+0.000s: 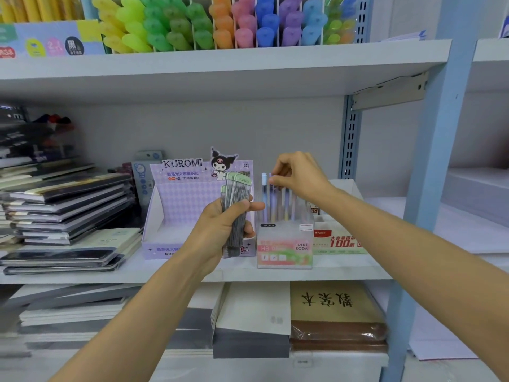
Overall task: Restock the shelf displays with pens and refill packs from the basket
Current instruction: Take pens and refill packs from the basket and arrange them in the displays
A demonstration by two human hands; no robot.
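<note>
So the refill packs [237,213] are a bundle of slim clear cases with green tops, standing upright in the left hand [220,224]; fingers wrap round the back and the thumb lies across the front, so it's a proper grip; the bundle sits right in front of the purple Kuromi display box [181,194], which is on the middle shelf [192,268]. Just to the right of that box is a clear plastic box [285,244] marked Fruit Soda, with a handful of pastel pens [271,199] standing upright in it; the right hand [300,177] is over them, thumb and fingertips pinched on the top of one pen, the other fingers curled in; can't tell exactly which pen, they're bunched together. Next to the clear box, touching or nearly so, is a red-and-green carton [336,241]. Off to the left there's a messy stack of notebooks [68,205] on the same shelf; the shelf above has rows of bright highlighters [192,23] sorted by colour; the one below holds flat paper pads [336,307].
</note>
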